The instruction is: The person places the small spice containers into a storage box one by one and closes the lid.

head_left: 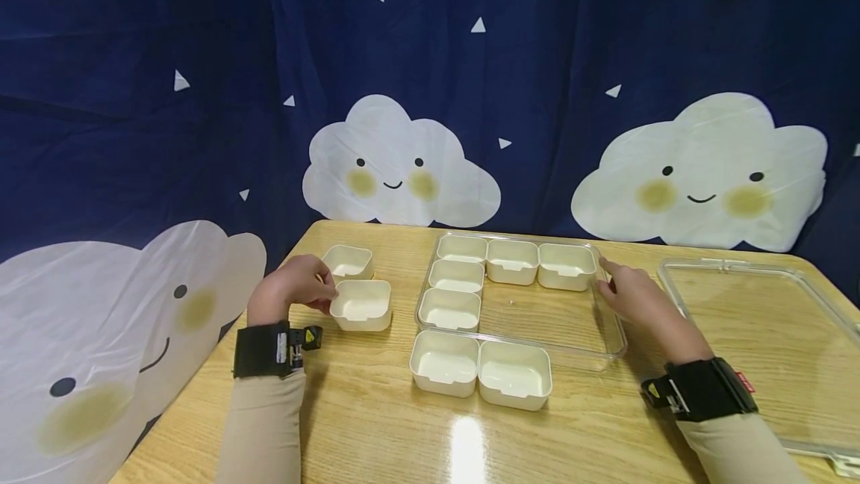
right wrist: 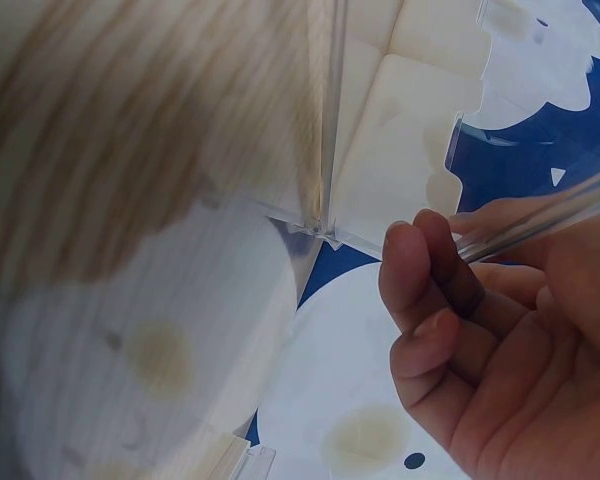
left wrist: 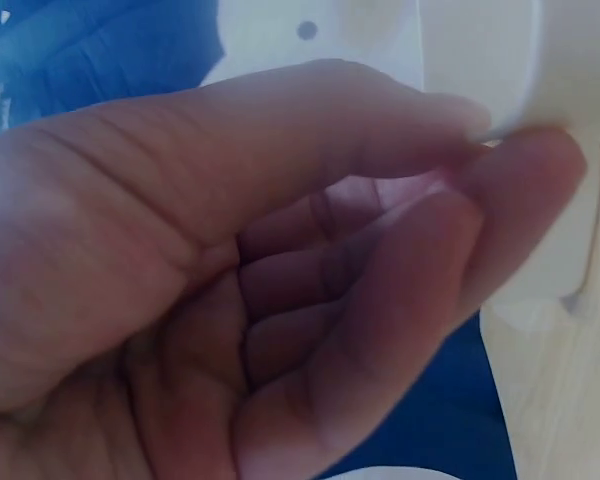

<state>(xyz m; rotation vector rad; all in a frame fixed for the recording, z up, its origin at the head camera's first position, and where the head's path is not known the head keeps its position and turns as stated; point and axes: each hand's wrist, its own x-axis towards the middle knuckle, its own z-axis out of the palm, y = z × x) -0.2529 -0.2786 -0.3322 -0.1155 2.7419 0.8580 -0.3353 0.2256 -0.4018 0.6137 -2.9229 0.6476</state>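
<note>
My left hand (head_left: 295,286) pinches the left rim of a small cream bin (head_left: 363,306) at the left of the table. In the left wrist view, thumb and fingertips meet at the edge of that bin (left wrist: 480,60). Just behind it stands another cream bin (head_left: 348,263). A clear plastic tray (head_left: 610,323) lies in the middle, with several cream bins along its back and left sides. My right hand (head_left: 634,297) grips the tray's right wall, and the right wrist view has the clear rim (right wrist: 540,215) between thumb and fingers.
Two cream bins (head_left: 446,364) (head_left: 514,375) stand side by side in front of the tray. A clear lid (head_left: 722,265) lies on the wooden table (head_left: 376,409) at the right. Behind hangs a dark blue curtain (head_left: 537,43) with white clouds.
</note>
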